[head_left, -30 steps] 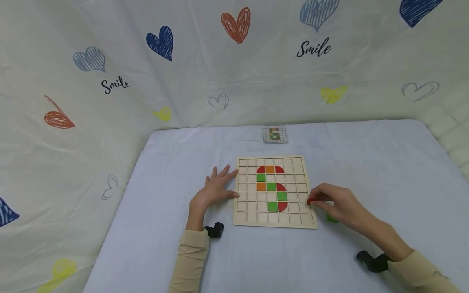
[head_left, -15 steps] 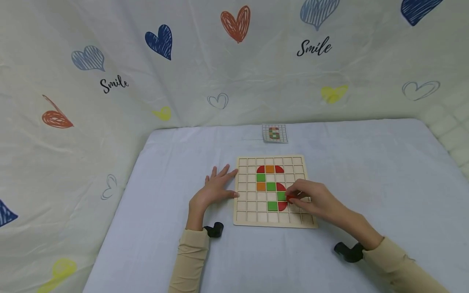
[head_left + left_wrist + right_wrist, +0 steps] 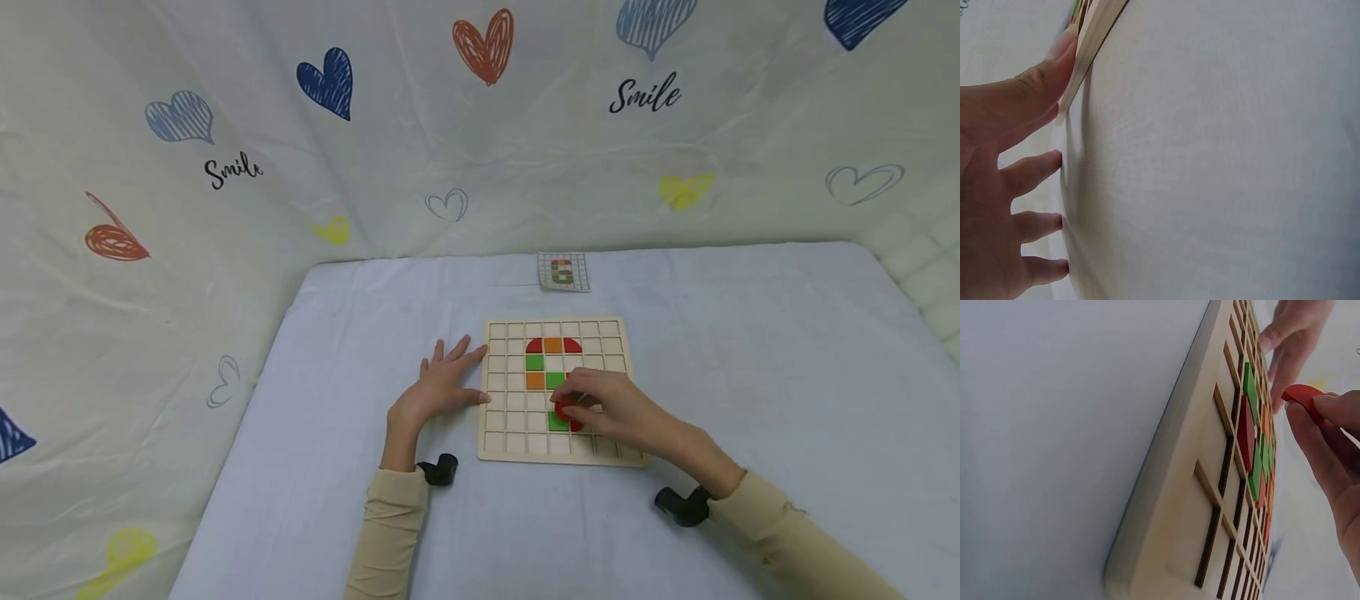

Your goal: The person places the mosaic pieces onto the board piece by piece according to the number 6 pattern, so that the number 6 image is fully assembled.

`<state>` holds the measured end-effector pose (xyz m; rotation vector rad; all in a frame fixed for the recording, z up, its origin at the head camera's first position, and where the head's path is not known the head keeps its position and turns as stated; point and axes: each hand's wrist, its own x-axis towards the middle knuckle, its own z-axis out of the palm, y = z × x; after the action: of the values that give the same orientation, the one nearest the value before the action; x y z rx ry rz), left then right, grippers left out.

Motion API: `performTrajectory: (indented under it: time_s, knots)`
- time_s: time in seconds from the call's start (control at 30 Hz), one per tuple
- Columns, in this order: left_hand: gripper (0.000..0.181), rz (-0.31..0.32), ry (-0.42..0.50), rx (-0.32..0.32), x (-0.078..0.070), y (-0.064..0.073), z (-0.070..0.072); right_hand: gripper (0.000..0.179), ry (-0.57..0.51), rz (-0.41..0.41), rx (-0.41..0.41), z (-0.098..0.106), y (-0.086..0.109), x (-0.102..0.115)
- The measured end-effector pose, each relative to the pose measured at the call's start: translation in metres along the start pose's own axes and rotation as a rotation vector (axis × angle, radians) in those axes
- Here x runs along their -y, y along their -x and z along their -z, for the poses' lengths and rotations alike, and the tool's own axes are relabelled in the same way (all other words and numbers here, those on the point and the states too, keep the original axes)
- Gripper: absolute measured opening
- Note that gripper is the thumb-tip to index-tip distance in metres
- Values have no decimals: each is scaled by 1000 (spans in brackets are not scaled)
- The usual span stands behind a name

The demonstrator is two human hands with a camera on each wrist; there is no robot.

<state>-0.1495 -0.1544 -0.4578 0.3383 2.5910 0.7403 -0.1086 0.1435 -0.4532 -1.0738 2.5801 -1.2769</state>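
Note:
A wooden grid board (image 3: 502,446) lies flat on the table, with red, orange and green tiles set in some of its cells. My left hand (image 3: 435,392) spreads its fingers, thumb and index fingertip touching the board's left edge; in the left wrist view the other fingertips rest on the cloth. Over the board, my right hand (image 3: 622,408) pinches a red tile (image 3: 1304,400) with a curved edge between thumb and fingers. That tile is held above the board surface in the right wrist view. The right fingers hide several tiles at the lower right of the pattern.
Behind the board lies a small card (image 3: 564,272) printed with a similar grid pattern. A white cloth (image 3: 375,317) covers the table, and a curtain with hearts (image 3: 480,125) hangs at the back. Black wrist cameras (image 3: 437,470) sit on both wrists.
My right hand has moved left from the board's right edge to over the pattern, carrying the red tile. A green tile right of the board has gone from sight. The left hand stays put.

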Motion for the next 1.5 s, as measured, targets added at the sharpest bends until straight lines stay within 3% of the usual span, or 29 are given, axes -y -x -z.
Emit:
performTrajectory:
  time_s: [0.53,0.83,1.13,1.5]
  knots:
    - [82,-6,12,1,-1,2,2,16,61,0,140,-18,-27,6]
    - [83,-6,10,6,-1,1,3,13,102,2,189,-28,-31,4]
    - [83,4,-11,3,-1,0,2,12,169,-94,188,-31,-26,11]
    - [83,13,-14,3,-2,0,2,14,273,-79,115,-34,-21,11]
